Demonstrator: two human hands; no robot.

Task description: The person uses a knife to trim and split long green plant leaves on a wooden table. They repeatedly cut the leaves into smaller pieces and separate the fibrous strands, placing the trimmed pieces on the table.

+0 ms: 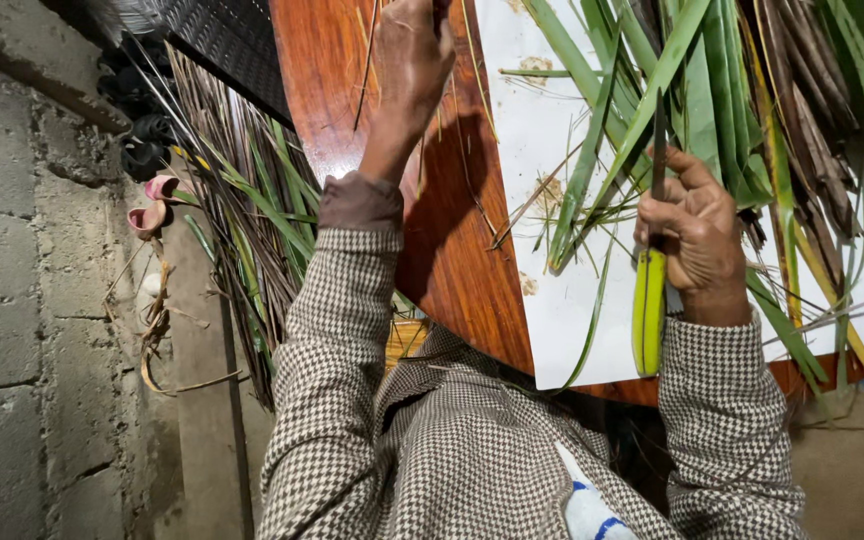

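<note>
Reddish wooden tabletop (452, 250) beside a grey block wall (12, 300), white sheet (552, 300) on top. Your right hand (697, 235): grip pressed shut around a yellow-handled knife (649, 300), blade up among the green palm leaves (652, 90). Your left hand (410, 60): grip pinching thin leaf strips (367, 60) at the far edge. Step, as judged: stripping leaves; next calls for steady blade guidance.

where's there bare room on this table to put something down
Bare white sheet lies between the wooden tabletop and the right hand holding the yellow-handled knife. The wood strip beside the left hand is mostly bare. The green leaves crowd the sheet's upper right.
</note>
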